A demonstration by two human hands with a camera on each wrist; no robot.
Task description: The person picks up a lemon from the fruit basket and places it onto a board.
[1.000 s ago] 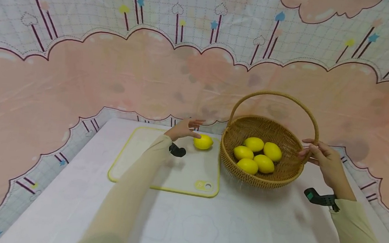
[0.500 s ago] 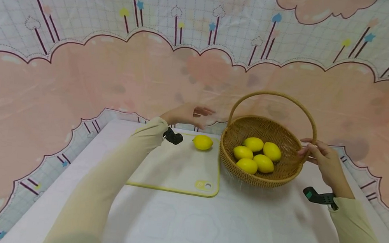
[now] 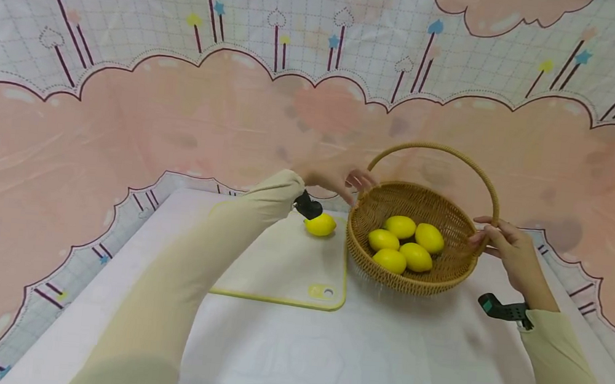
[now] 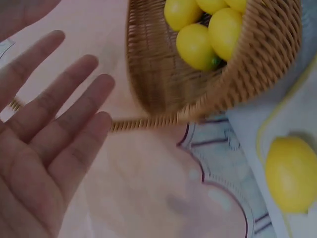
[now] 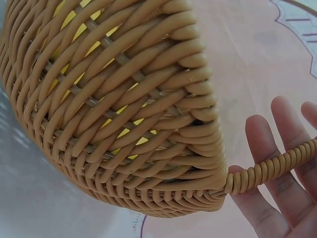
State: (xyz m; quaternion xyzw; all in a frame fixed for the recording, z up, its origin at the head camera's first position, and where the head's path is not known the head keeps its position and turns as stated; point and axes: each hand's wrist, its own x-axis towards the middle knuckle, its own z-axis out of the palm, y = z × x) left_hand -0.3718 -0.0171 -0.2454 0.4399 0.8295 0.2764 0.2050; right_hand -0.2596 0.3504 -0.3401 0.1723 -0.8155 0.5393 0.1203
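Note:
A round wicker basket (image 3: 411,282) with a tall arched handle (image 3: 438,147) sits on the white table, holding several yellow lemons (image 3: 415,257). At the handle's right foot is my right hand (image 3: 516,255); its fingers (image 5: 262,144) pass behind the handle, and the thumb is out of the right wrist view. My left hand (image 3: 337,176) is beside the handle's left foot, fingers spread. In the left wrist view its fingertips (image 4: 101,87) overlap the handle; whether they touch it I cannot tell. One lemon (image 3: 320,224) lies on the cutting board (image 3: 283,270).
The white cutting board has a yellow edge and a hang hole, and lies just left of the basket. My left sleeve (image 3: 188,279) crosses over part of it. A printed pink backdrop cloth (image 3: 191,125) rises behind the table (image 3: 313,365).
My left hand has risen away from the single lemon, then moved right to the basket's left side. The lemon stays on the board. My right hand and the basket have hardly moved.

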